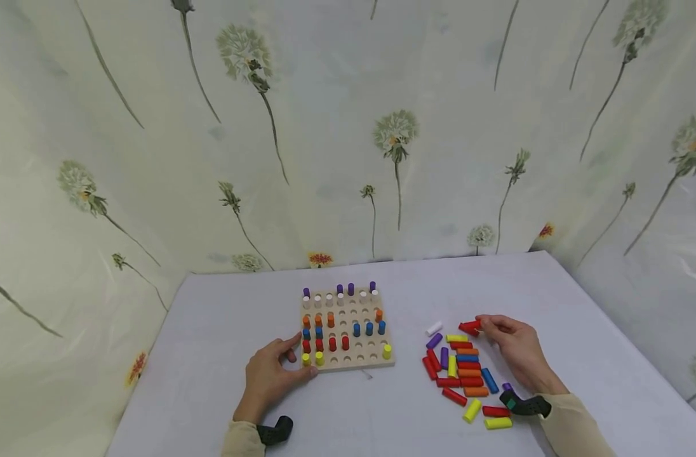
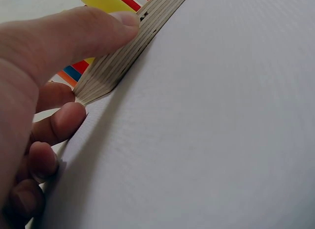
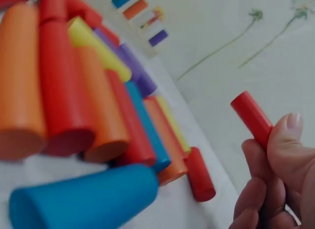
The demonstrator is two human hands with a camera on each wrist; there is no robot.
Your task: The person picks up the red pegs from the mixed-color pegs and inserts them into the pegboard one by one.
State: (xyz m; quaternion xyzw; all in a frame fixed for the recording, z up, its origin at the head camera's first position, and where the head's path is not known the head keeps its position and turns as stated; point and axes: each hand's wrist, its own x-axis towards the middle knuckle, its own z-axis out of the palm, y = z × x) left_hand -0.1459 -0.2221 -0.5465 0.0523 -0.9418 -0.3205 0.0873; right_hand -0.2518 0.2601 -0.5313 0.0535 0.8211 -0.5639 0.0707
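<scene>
A wooden pegboard (image 1: pixel 348 364) lies on the table, with rows of purple, white, orange, blue, red and yellow pegs standing in its holes. At its near left corner my left hand (image 1: pixel 272 376) grips the board, thumb along the front edge and fingers at the left side. In the left wrist view the thumb (image 2: pixel 123 23) presses the layered edge. To the right, my right hand (image 1: pixel 516 349) pinches a red peg (image 3: pixel 252 119) between thumb and index finger, above the far side of the loose pegs. Another red peg (image 3: pixel 201 175) lies near that hand.
Several loose pegs lie in a cluster right of the board, among them a blue peg (image 1: pixel 489 381), a yellow peg (image 1: pixel 472 410) and a white peg (image 1: pixel 434 329). A dandelion-patterned curtain (image 1: pixel 348 158) hangs behind the white table (image 1: pixel 239 298).
</scene>
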